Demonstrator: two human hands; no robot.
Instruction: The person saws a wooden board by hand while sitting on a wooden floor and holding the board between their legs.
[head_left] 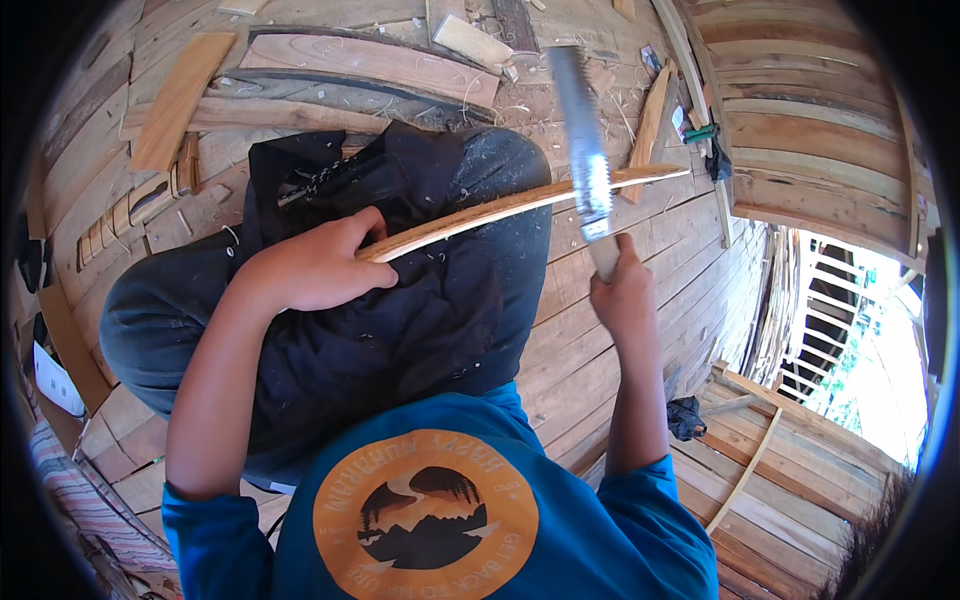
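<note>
My left hand (325, 262) rests over my lap and grips the near end of a long, narrow wood strip (480, 213). The strip slants up to the right across my thigh, and its far end tapers to a point past my knee. In my right hand (625, 290) is a machete (580, 130), its pale handle in my closed fingers. The broad, shiny blade points away from me and crosses in front of the strip near its far end. I cannot tell whether blade and strip touch. Dark cloth (400, 320) covers my lap under the strip.
Ahead on the plank floor (590, 350) lie a wide board (370, 65), an orange-brown plank (185, 100), small offcuts and shavings. To the right are a plank wall (810, 120), a green-handled tool (700, 133) and a bright slatted opening (830, 300). Striped cloth (85, 500) lies at left.
</note>
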